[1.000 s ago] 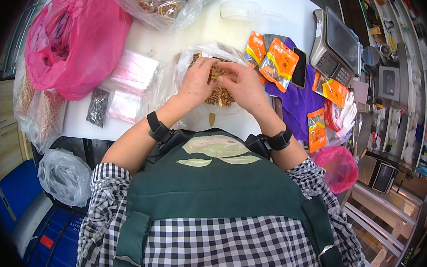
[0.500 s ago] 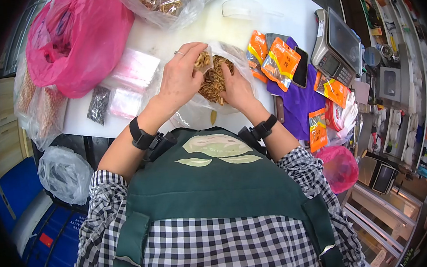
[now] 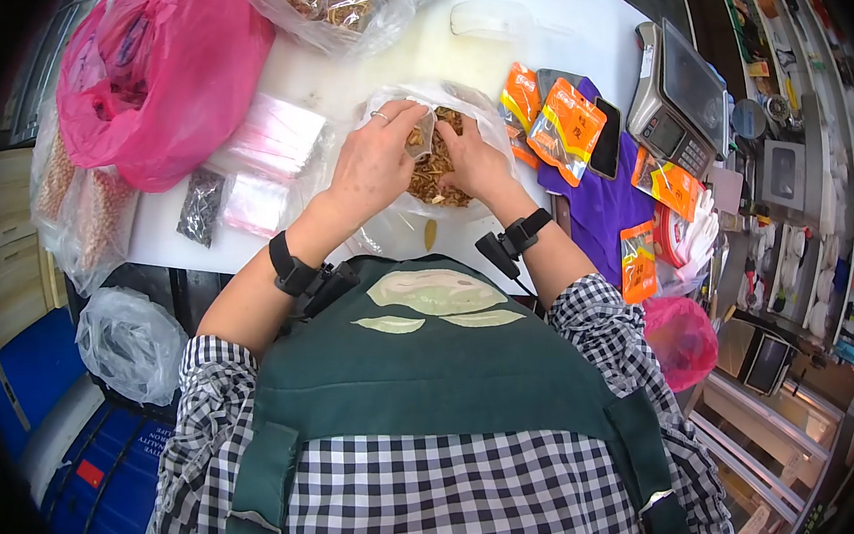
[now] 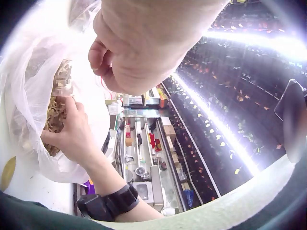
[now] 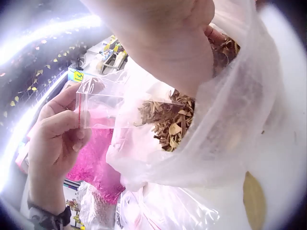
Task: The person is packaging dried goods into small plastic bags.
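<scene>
My left hand (image 3: 374,161) pinches the edge of a small clear zip bag (image 5: 100,103) with a red stripe along its mouth. Dried brown pieces show inside it in the head view. The small bag is tilted over a larger white plastic bag (image 5: 230,115) full of dried brown shreds (image 3: 435,179). Inside that larger bag, my right hand (image 3: 482,167) touches the shreds, thumb and fingers spread apart; the left wrist view shows some fingertips hidden among the shreds. A single dried leaf (image 3: 430,234) lies on the white table in front of the bag.
Left are a pink bag (image 3: 162,87), flat zip bags (image 3: 276,138) and a packet of dark bits (image 3: 202,206). Orange packets (image 3: 567,133), a phone (image 3: 605,140) on purple cloth (image 3: 583,209) and a scale (image 3: 671,112) are right. A clear scoop (image 3: 488,19) lies behind.
The hands were together over the large bag, then parted, the left going left with the small bag and the right dipping into the shreds. Lately the left has lowered slightly.
</scene>
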Demonstrator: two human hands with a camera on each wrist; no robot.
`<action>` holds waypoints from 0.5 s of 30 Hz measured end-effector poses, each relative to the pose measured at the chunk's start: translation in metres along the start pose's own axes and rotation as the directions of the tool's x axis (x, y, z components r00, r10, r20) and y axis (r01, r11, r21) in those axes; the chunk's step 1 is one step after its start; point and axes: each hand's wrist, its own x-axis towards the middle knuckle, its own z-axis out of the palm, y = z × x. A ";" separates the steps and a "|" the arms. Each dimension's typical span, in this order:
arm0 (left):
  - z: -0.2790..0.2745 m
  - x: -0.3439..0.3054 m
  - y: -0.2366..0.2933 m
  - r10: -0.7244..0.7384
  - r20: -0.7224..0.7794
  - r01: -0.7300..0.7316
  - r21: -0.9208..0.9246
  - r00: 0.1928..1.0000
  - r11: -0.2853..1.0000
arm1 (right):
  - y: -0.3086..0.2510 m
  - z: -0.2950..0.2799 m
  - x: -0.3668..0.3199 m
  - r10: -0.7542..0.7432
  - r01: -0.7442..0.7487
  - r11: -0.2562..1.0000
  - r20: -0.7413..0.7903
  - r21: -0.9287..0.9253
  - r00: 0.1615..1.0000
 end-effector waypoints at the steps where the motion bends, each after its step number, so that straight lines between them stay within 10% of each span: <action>1: 0.000 0.000 0.000 0.006 -0.003 -0.006 0.001 1.000 1.000 | 0.000 0.000 -0.003 0.006 -0.006 1.000 -0.012 0.013 1.000; 9: 0.008 0.001 0.001 -0.011 0.036 0.012 -0.029 0.999 0.999 | 0.013 0.013 -0.002 -0.038 0.044 0.990 -0.042 0.136 0.998; 11: 0.007 0.002 -0.001 -0.013 0.032 0.014 -0.029 0.999 0.999 | 0.020 0.029 -0.001 -0.243 0.238 0.969 -0.346 -0.058 0.906; 15: 0.006 0.002 -0.005 -0.003 0.019 0.003 -0.013 1.000 1.000 | 0.015 0.023 -0.004 -0.160 0.200 0.969 -0.249 0.146 0.955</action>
